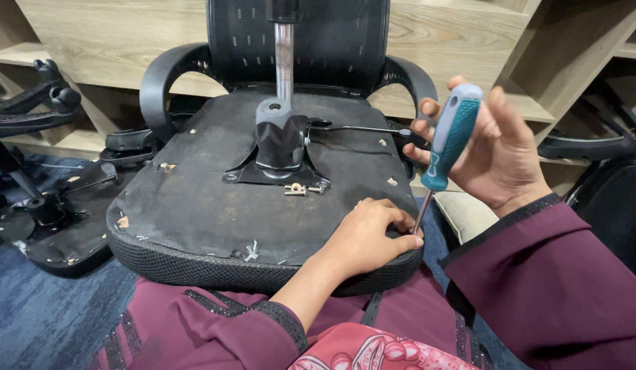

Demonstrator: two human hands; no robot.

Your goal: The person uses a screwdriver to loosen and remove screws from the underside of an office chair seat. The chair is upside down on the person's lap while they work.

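Far left of frame: spare chair parts on blue carpet, incl. black base w/ arms at upper left. Behind, pale wood shelves across top.

Centre: upturned office chair seat, underside up, resting on lap; black fabric scuffed, mesh edge along bottom. Curved armrest at upper left of seat, second one at upper right. Mid-seat: black tilt mechanism on metal plate, shiny metal column rising to top centre in front of mesh backrest. Thin lever rod running right from mechanism. Small brass-coloured bolts loose just below plate.

Centre-right, lower: left hand flat on seat's right front edge, fingers curled, fingertips pinching screwdriver shaft near its tip.

Right: right hand wrapped loosely round screwdriver, teal-and-grey handle upright, slightly tilted, shaft pointing down to seat edge. Maroon sleeves at lower right and bottom centre.

Far right: another black chair, partly cut off.
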